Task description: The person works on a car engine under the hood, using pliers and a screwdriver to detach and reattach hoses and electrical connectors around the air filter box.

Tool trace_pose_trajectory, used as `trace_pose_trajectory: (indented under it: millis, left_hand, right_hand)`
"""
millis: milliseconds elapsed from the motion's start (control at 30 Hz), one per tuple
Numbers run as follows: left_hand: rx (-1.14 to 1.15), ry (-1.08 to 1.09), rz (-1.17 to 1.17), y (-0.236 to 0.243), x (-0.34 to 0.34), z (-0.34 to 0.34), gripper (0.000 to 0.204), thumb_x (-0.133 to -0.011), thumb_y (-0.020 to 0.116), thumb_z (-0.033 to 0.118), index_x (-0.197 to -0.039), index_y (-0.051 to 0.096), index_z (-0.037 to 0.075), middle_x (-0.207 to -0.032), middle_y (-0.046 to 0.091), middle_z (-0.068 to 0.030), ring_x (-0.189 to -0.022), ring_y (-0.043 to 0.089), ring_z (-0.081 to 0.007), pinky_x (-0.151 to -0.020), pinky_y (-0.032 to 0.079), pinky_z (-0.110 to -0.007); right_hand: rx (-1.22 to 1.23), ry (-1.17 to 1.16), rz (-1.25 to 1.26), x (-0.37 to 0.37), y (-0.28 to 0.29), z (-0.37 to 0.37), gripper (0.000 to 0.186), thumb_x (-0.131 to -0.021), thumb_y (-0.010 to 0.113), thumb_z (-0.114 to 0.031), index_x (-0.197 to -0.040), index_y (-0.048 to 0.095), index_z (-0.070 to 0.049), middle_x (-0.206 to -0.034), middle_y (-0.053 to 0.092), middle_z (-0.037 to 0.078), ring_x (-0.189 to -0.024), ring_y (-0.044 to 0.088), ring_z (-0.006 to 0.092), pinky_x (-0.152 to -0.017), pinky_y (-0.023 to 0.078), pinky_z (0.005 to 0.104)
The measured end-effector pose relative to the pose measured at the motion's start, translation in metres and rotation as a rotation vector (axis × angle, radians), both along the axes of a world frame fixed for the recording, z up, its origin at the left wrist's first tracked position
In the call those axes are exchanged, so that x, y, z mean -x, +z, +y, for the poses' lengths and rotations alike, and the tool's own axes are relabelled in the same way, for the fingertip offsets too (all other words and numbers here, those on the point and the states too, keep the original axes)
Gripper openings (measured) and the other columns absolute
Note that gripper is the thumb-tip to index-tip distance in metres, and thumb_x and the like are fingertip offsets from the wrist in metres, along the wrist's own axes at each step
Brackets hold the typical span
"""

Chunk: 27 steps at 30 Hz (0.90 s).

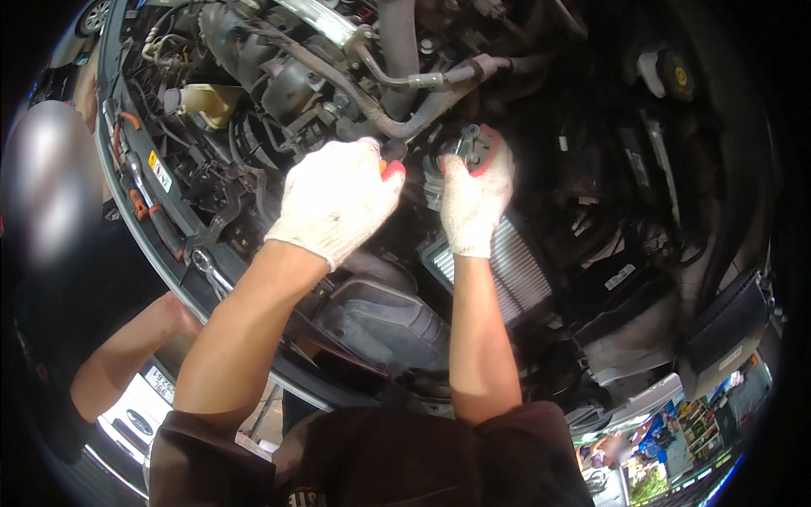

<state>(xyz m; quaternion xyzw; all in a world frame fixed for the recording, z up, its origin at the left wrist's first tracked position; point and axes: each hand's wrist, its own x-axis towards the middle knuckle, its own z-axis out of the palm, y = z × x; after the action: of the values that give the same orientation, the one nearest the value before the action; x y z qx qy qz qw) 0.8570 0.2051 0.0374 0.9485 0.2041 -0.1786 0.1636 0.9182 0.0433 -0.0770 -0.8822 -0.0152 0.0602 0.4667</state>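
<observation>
My left hand (334,198), in a white knit glove with red fingertips, is closed around a small black-and-orange handled object (394,150), mostly hidden by my fingers. To its right, my gloved right hand (475,198) grips a round metal component (463,144) with a small lever or bracket on top. Both hands are inside a car's engine bay, just below a curved grey hose (397,125). A pleated rectangular air filter (497,275) lies under my right wrist, beside a grey plastic housing (372,325).
Wrenches and orange-handled tools (144,198) lie along the left body edge, with another wrench (207,269) lower down. A yellowish reservoir (203,103) sits upper left. A co-worker (46,279) stands at the left, forearm by that edge. Another car (127,406) is behind them.
</observation>
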Motion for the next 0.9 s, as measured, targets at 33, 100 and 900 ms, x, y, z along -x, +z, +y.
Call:
trace_pose_trajectory:
  millis: [33,100,900]
  left_hand:
    - [-0.007,0.01,-0.014,0.01,0.004,0.001,0.049,-0.1,0.063,0.048,-0.11,0.073,0.001,-0.096,0.076,-0.0257,-0.096,0.074,-0.0458,-0.087,0.059,-0.053]
    - [0.015,0.028,-0.023,0.043,0.02,0.001,0.046,-0.1,0.065,0.046,-0.111,0.073,0.002,-0.092,0.076,-0.0249,-0.092,0.074,-0.0469,-0.086,0.059,-0.054]
    - [1.027,1.056,-0.625,0.142,0.452,-0.126,0.039,-0.107,0.062,0.036,-0.119,0.069,-0.001,-0.072,0.058,-0.0018,-0.048,0.048,-0.0092,-0.044,0.035,-0.026]
  right_hand:
    - [-0.007,0.01,-0.014,0.0,0.0,0.001,0.061,-0.078,0.082,-0.014,-0.135,0.066,0.001,-0.126,0.069,0.023,-0.12,0.065,0.0389,-0.107,0.051,0.0458]
    - [-0.023,-0.007,0.014,0.003,-0.003,0.006,0.064,-0.076,0.082,-0.02,-0.135,0.065,0.002,-0.128,0.068,0.025,-0.124,0.062,0.0444,-0.11,0.048,0.0515]
    - [-0.262,-0.122,0.01,0.288,0.238,-0.333,0.032,-0.112,0.056,-0.013,-0.133,0.071,0.004,-0.093,0.071,0.005,-0.084,0.064,0.0098,-0.077,0.052,0.0266]
